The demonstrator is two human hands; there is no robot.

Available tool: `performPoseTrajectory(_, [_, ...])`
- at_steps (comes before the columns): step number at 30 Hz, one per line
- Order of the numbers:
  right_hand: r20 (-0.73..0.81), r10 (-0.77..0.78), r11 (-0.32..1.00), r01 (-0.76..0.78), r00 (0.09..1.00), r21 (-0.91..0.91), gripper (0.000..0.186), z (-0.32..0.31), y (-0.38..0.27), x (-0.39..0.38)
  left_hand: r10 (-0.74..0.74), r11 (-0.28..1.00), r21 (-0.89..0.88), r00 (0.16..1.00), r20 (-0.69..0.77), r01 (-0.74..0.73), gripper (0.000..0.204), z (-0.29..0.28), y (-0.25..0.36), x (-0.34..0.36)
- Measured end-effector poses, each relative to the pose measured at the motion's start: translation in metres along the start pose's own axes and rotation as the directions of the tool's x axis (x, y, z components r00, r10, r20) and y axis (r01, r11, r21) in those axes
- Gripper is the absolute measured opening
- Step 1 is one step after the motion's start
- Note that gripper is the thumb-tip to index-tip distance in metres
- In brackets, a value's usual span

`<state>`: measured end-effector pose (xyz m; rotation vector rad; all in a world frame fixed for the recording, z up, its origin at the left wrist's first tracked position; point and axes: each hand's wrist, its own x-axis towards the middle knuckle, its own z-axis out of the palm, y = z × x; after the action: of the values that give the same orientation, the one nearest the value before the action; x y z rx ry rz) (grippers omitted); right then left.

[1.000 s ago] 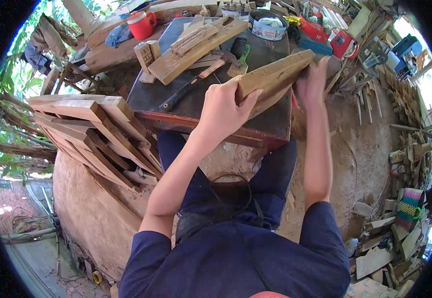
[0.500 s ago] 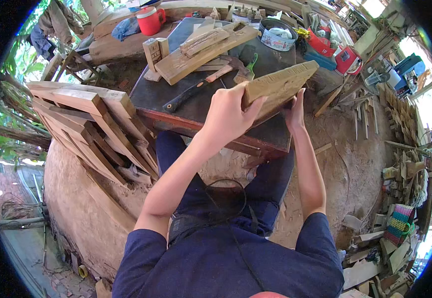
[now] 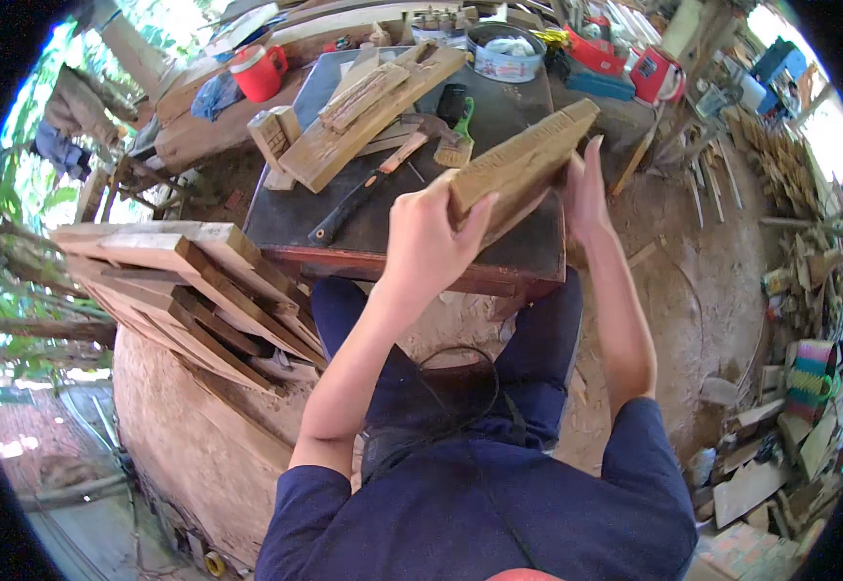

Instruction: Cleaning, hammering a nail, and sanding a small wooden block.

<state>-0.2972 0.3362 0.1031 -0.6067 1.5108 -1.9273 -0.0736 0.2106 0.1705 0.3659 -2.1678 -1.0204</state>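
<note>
Head view: my left hand (image 3: 431, 228) is clamped round the near end of the wood block (image 3: 523, 160), at 1 o'clock over the table (image 3: 281, 221). Right hand (image 3: 587, 198) flat, fingers straight, beside it; contact unclear. Hammer (image 3: 371, 182): 11 o'clock.

One left hand (image 3: 441, 218) and one right hand (image 3: 588, 198) are counted, with one wooden board (image 3: 523, 155) between them. On one surface (image 3: 286, 213), one hammer (image 3: 349, 208), one green-handled brush (image 3: 457, 145) and one round tin (image 3: 508, 68) are seen. Farther off, one red mug (image 3: 259, 76), one blue cloth (image 3: 216, 97) and one striped woven bag (image 3: 811, 378) are counted. The stacked timbers (image 3: 165, 252) cannot be counted exactly.
</note>
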Motion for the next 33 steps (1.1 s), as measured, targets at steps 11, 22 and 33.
performPoseTrajectory(11, [-0.196, -0.094, 0.994, 0.104, 0.976, 0.041, 0.095, 0.001, 0.016, 0.003, -0.011, 1.0, -0.012, 0.999, 0.04, 0.012, 0.02, -0.001, 0.001, 0.0])
performPoseTrajectory(22, [-0.218, -0.159, 0.987, 0.161, 0.963, -0.01, 0.082, 0.008, 0.019, -0.001, -0.015, 1.0, -0.015, 1.0, 0.0, 0.015, 0.021, -0.003, -0.001, 0.002])
performPoseTrajectory(33, [-0.224, -0.185, 0.981, 0.191, 0.957, 0.009, 0.08, 0.0, 0.04, 0.005, 0.014, 1.0, -0.006, 1.0, 0.007, -0.014, 0.019, -0.001, 0.006, 0.0])
